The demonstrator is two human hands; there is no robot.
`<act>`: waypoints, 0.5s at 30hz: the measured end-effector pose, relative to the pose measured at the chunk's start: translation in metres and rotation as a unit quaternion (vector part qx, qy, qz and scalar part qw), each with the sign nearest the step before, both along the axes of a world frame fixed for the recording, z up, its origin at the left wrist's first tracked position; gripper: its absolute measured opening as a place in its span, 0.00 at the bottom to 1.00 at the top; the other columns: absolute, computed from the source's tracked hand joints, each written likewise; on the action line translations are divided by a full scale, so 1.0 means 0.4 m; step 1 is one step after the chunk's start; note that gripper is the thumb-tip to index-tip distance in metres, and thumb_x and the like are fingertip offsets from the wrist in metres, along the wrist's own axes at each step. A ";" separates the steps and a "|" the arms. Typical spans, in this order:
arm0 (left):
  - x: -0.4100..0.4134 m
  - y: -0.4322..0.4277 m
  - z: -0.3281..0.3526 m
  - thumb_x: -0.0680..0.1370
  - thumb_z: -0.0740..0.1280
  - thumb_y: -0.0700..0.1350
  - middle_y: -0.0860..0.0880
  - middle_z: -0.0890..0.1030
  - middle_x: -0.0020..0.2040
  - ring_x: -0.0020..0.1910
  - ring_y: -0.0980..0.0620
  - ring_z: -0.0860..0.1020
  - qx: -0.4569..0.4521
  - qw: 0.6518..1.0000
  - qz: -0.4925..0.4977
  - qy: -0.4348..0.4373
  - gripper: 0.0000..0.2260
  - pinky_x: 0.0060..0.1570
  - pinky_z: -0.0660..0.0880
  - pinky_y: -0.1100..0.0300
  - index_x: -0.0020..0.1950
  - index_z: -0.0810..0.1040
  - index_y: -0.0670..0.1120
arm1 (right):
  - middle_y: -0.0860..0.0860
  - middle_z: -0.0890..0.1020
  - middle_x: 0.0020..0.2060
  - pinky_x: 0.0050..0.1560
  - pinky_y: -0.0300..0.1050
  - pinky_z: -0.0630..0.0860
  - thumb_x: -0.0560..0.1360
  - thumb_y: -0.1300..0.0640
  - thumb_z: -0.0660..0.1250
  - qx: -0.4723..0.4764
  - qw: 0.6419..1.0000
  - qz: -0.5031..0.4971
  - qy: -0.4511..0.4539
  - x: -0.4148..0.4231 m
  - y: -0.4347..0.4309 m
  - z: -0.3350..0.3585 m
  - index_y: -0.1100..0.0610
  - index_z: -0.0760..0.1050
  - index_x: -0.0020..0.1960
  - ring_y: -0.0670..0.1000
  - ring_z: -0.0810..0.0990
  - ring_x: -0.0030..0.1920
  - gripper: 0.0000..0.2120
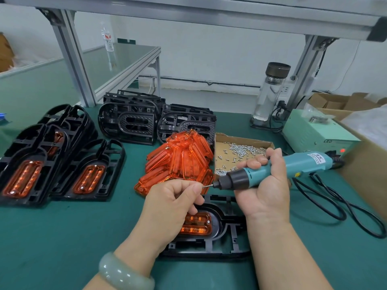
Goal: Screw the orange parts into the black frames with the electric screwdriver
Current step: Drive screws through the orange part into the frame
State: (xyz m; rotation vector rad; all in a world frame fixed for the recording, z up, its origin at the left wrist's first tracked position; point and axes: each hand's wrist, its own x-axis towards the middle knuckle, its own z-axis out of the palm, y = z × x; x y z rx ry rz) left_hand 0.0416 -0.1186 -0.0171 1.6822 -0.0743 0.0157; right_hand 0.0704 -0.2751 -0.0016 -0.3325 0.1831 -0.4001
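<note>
Green matting [62, 237] covers your bench. Your right hand [266, 185] grips the electric screwdriver [282, 166] just above the black frame [209, 248], which holds an orange part [195, 225]. Your left hand [173, 204], fingers curled, pinches the bit [208, 185] over that frame. Loose orange parts [180, 162] pile behind the frame, and the screw tray [219, 143] sits behind it to the right.
</note>
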 end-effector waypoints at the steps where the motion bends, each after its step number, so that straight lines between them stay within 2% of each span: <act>1: -0.001 0.000 0.001 0.76 0.68 0.46 0.54 0.79 0.26 0.22 0.64 0.71 0.000 1.000 0.000 -0.001 0.10 0.26 0.66 0.75 0.35 0.82 0.47 | 0.44 0.72 0.28 0.39 0.38 0.73 0.73 0.51 0.69 0.000 1.000 0.000 0.000 0.000 0.001 0.000 0.52 0.71 0.43 0.42 0.71 0.26 0.08; 8: -0.004 -0.001 0.004 0.75 0.68 0.45 0.54 0.79 0.26 0.22 0.63 0.71 -0.005 1.000 0.000 -0.012 0.09 0.26 0.66 0.75 0.35 0.82 0.47 | 0.44 0.72 0.28 0.40 0.39 0.73 0.71 0.51 0.70 0.003 1.000 -0.003 -0.001 0.000 0.007 0.001 0.52 0.71 0.42 0.42 0.71 0.26 0.08; 12: -0.005 0.007 0.004 0.74 0.70 0.42 0.52 0.83 0.31 0.25 0.62 0.74 -0.017 1.000 -0.013 -0.008 0.05 0.27 0.68 0.73 0.41 0.84 0.49 | 0.43 0.72 0.28 0.37 0.38 0.75 0.75 0.51 0.68 -0.001 1.000 -0.012 0.003 -0.003 0.005 0.003 0.52 0.71 0.40 0.42 0.71 0.25 0.08; 15: -0.004 0.007 0.002 0.74 0.70 0.41 0.51 0.84 0.34 0.27 0.62 0.76 -0.012 1.000 -0.014 -0.016 0.06 0.28 0.70 0.73 0.41 0.84 0.50 | 0.43 0.72 0.28 0.37 0.38 0.76 0.76 0.51 0.67 -0.001 1.000 -0.014 0.005 -0.004 0.006 0.003 0.52 0.71 0.40 0.42 0.71 0.25 0.09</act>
